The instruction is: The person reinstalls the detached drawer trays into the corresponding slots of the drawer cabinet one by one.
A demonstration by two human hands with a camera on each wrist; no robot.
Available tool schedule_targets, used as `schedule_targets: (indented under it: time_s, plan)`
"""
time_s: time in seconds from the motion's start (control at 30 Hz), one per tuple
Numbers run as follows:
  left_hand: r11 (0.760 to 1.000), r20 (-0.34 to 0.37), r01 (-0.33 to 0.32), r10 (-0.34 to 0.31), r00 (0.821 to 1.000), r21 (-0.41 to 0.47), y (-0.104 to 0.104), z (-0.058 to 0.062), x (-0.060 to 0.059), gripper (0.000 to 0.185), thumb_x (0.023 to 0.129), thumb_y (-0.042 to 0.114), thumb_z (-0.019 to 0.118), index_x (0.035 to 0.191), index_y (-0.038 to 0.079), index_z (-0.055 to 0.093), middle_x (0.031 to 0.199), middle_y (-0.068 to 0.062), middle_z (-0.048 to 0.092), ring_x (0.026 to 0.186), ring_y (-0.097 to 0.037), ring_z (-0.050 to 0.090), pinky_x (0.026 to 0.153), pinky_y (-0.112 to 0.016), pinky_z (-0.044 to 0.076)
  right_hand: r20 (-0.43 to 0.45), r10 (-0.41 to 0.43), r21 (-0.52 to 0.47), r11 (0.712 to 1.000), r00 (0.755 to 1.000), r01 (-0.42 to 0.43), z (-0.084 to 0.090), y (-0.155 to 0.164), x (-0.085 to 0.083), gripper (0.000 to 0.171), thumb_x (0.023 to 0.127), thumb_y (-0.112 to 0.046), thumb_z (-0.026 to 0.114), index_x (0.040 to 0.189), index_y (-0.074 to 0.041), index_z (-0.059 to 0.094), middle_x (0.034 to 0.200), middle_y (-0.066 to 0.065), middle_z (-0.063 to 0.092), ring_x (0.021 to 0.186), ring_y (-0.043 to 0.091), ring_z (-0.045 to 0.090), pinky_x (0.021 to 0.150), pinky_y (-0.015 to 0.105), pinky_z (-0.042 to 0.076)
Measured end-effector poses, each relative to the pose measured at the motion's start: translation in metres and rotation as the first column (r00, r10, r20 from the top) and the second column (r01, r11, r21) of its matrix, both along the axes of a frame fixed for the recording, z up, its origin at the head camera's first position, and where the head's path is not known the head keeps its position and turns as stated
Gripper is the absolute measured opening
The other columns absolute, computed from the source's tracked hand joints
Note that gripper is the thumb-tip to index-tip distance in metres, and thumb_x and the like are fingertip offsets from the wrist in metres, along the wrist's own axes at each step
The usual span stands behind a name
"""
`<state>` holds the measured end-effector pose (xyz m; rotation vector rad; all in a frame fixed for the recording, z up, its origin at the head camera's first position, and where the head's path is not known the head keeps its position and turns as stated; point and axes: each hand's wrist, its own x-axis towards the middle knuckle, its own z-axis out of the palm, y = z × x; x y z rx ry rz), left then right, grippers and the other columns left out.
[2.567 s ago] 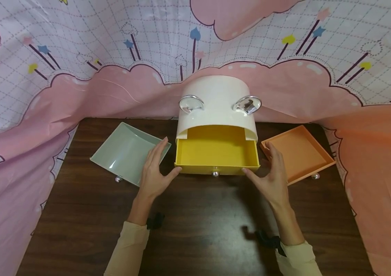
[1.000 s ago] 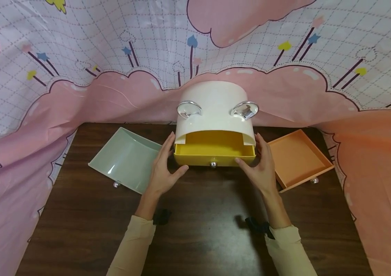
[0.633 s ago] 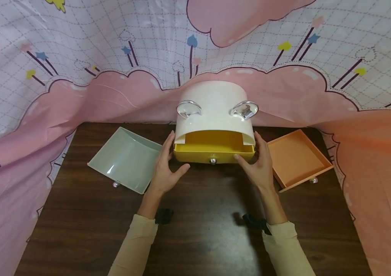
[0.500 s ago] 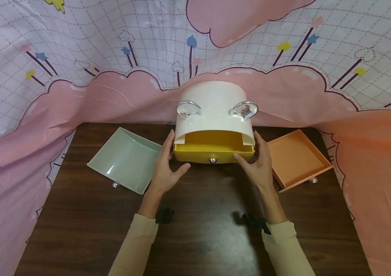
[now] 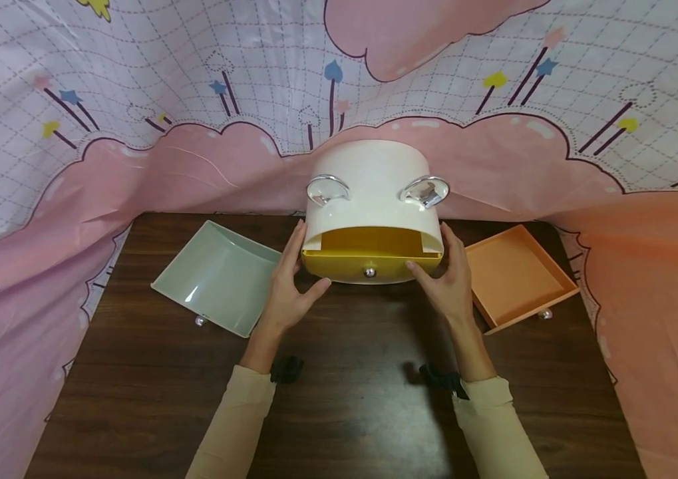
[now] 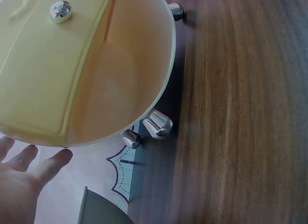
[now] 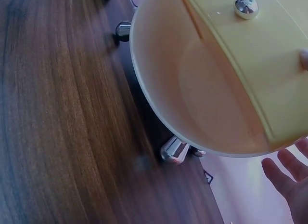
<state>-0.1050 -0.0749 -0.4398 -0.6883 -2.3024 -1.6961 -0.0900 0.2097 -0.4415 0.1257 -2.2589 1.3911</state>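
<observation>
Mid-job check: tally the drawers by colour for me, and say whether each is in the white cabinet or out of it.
Yellow drawer: 1, in the white cabinet
Grey-green drawer: 1, out, on the table
Orange drawer: 1, out, on the table
Total: 3

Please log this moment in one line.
left hand: beside rounded white plastic cabinet; right hand: touching round-knobbed yellow plastic drawer; drawer: inside cabinet

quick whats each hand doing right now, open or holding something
Left hand: open, fingers beside the white cabinet.
Right hand: open, thumb against the front of the yellow drawer.
</observation>
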Motion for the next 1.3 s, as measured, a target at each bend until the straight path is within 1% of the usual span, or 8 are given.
schedule_targets:
  time_s: [0.3, 0.4, 0.57, 0.77, 1.0, 1.1, 1.23, 1.3]
  plan:
    - [1.000, 0.002, 0.011, -0.011, 1.000, 0.020, -0.001, 0.003, 0.000, 0.084, 0.089, 0.024, 0.073, 0.154, -0.003, 0.027, 0.160, -0.024, 0.023, 0.146, -0.030, 0.030, 0.104, -0.062, 0.039, 0.015, -0.017, 0.008, 1.000, 1.000, 0.017, -0.007, 0.000, -0.004, 0.081, 0.076, 0.005, 0.081, 0.145, 0.010, 0.040, 0.132, 0.028, 0.051, 0.115, 0.035, 0.054, 0.087, 0.019, 0.043]
    - [0.999, 0.000, 0.015, -0.015, 1.000, 0.031, 0.000, 0.002, 0.000, 0.084, 0.090, 0.030, 0.072, 0.153, -0.004, 0.028, 0.160, -0.025, 0.024, 0.145, -0.032, 0.030, 0.102, -0.063, 0.040, 0.015, -0.022, 0.002, 1.000, 1.000, 0.022, -0.021, 0.006, -0.008, 0.083, 0.075, 0.004, 0.083, 0.146, 0.006, 0.040, 0.132, 0.026, 0.051, 0.115, 0.033, 0.054, 0.087, 0.018, 0.043]
    - [0.998, -0.013, 0.021, -0.021, 1.000, 0.051, 0.001, 0.001, -0.001, 0.086, 0.091, 0.038, 0.071, 0.152, -0.006, 0.029, 0.158, -0.027, 0.024, 0.145, -0.034, 0.031, 0.101, -0.064, 0.040, 0.024, -0.019, -0.002, 1.000, 1.000, 0.019, -0.040, 0.013, -0.015, 0.086, 0.076, -0.001, 0.084, 0.151, -0.009, 0.041, 0.134, 0.017, 0.053, 0.115, 0.024, 0.052, 0.089, 0.021, 0.045]
    - [0.998, -0.008, 0.024, -0.024, 1.000, 0.055, 0.001, 0.001, -0.002, 0.086, 0.090, 0.033, 0.072, 0.153, -0.005, 0.028, 0.159, -0.027, 0.023, 0.145, -0.033, 0.030, 0.101, -0.065, 0.040, 0.038, -0.016, -0.018, 1.000, 0.999, 0.016, -0.044, 0.012, -0.015, 0.083, 0.080, -0.011, 0.083, 0.151, -0.024, 0.041, 0.132, 0.010, 0.053, 0.114, 0.015, 0.051, 0.091, 0.022, 0.046]
    - [0.998, -0.016, 0.013, -0.012, 1.000, 0.057, 0.002, 0.000, -0.002, 0.088, 0.092, 0.046, 0.068, 0.152, -0.005, 0.030, 0.158, -0.026, 0.026, 0.144, -0.031, 0.033, 0.098, -0.065, 0.042, 0.032, -0.045, 0.007, 0.999, 0.998, 0.045, -0.044, 0.009, -0.014, 0.083, 0.080, -0.017, 0.084, 0.151, -0.025, 0.042, 0.128, 0.012, 0.053, 0.111, 0.017, 0.051, 0.089, 0.017, 0.044]
    - [0.998, -0.021, 0.020, -0.019, 1.000, 0.063, 0.002, 0.000, -0.002, 0.084, 0.092, 0.037, 0.070, 0.152, -0.005, 0.030, 0.158, -0.026, 0.026, 0.144, -0.031, 0.033, 0.098, -0.065, 0.043, 0.027, -0.058, 0.009, 0.998, 0.998, 0.058, -0.045, 0.009, -0.014, 0.083, 0.079, -0.017, 0.085, 0.150, -0.024, 0.043, 0.127, 0.013, 0.054, 0.111, 0.017, 0.051, 0.089, 0.017, 0.045]
    - [0.997, -0.024, 0.028, -0.026, 0.999, 0.072, 0.001, 0.001, -0.002, 0.080, 0.087, 0.010, 0.073, 0.152, -0.006, 0.030, 0.158, -0.027, 0.026, 0.144, -0.031, 0.032, 0.098, -0.065, 0.043, 0.015, -0.057, 0.013, 0.998, 0.998, 0.057, -0.045, 0.009, -0.014, 0.083, 0.079, -0.017, 0.085, 0.150, -0.021, 0.043, 0.127, 0.013, 0.054, 0.110, 0.019, 0.052, 0.088, 0.017, 0.045]
    - [0.997, -0.024, 0.026, -0.024, 0.999, 0.069, 0.000, 0.002, -0.002, 0.080, 0.085, 0.005, 0.073, 0.151, -0.007, 0.030, 0.157, -0.028, 0.026, 0.144, -0.032, 0.032, 0.098, -0.065, 0.042, 0.011, -0.045, 0.018, 0.999, 0.999, 0.045, -0.046, 0.010, -0.015, 0.084, 0.078, -0.016, 0.085, 0.151, -0.021, 0.043, 0.127, 0.013, 0.054, 0.110, 0.019, 0.052, 0.088, 0.017, 0.045]
